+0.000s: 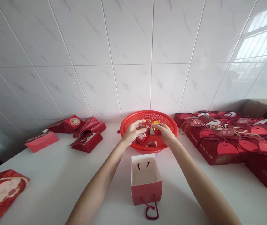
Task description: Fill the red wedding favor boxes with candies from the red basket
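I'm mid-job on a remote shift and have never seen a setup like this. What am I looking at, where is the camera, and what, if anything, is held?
There is no machine here: you see a person's two bare hands. The single picture comes from a camera worn on the head, looking forward and down. The left hand and right hand reach over a red basket with small wrapped packets inside. Fingertips are at packets, but how firm either grip is, I can't tell. Nearer the camera, an open box stands on the white table. Many red boxes crowd the right side; a few red cartons and a corded red bag lie left.
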`<action>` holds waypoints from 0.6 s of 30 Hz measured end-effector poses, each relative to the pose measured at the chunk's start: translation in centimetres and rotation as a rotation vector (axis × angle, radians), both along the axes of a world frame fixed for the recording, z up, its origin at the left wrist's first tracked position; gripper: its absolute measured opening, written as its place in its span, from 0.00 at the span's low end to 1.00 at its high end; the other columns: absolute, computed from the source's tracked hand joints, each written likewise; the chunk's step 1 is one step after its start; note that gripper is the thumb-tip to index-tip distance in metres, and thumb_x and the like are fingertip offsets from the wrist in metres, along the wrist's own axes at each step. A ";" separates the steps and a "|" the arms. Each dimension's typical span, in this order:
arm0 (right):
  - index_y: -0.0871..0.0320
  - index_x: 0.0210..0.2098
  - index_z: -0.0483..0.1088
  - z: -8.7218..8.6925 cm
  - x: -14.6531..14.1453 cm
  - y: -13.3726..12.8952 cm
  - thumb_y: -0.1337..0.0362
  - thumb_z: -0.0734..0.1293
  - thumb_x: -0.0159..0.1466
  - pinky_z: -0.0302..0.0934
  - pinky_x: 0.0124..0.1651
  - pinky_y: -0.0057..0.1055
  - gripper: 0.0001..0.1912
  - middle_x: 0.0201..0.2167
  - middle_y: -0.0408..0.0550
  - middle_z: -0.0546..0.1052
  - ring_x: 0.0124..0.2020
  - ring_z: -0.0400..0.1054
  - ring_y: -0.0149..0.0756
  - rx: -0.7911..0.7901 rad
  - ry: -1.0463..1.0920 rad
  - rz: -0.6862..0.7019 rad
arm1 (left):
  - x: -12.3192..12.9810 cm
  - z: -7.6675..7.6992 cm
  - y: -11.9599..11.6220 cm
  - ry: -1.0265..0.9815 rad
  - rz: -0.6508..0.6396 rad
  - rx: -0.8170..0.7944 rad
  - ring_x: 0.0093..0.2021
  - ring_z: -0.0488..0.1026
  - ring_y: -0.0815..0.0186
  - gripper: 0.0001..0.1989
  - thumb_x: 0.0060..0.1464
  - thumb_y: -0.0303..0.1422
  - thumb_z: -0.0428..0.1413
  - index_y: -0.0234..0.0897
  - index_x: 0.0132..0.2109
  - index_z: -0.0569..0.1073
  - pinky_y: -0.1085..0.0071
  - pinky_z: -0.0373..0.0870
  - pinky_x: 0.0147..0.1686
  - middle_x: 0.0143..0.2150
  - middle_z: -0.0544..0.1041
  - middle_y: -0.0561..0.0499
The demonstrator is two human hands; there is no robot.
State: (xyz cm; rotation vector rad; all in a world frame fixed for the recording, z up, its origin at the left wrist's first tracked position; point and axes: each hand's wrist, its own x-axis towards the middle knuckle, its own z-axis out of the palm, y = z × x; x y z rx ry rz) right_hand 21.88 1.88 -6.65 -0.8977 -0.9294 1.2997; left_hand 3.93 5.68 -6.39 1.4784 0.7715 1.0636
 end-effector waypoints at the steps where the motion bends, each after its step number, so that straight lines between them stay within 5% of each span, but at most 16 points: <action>1: 0.56 0.31 0.79 0.0 0.0 0.0 0.58 0.79 0.46 0.72 0.36 0.34 0.14 0.32 0.48 0.82 0.34 0.76 0.41 0.005 -0.012 0.005 | 0.0 0.0 -0.1 0.008 -0.008 0.002 0.40 0.77 0.62 0.25 0.43 0.31 0.69 0.37 0.50 0.77 0.62 0.73 0.47 0.36 0.80 0.50; 18: 0.56 0.29 0.78 0.4 -0.1 -0.4 0.63 0.79 0.43 0.71 0.35 0.33 0.13 0.29 0.47 0.82 0.32 0.76 0.41 0.006 0.028 -0.091 | 0.1 -0.1 -0.2 0.053 -0.038 0.020 0.42 0.77 0.62 0.21 0.46 0.34 0.68 0.36 0.48 0.77 0.63 0.73 0.48 0.40 0.80 0.48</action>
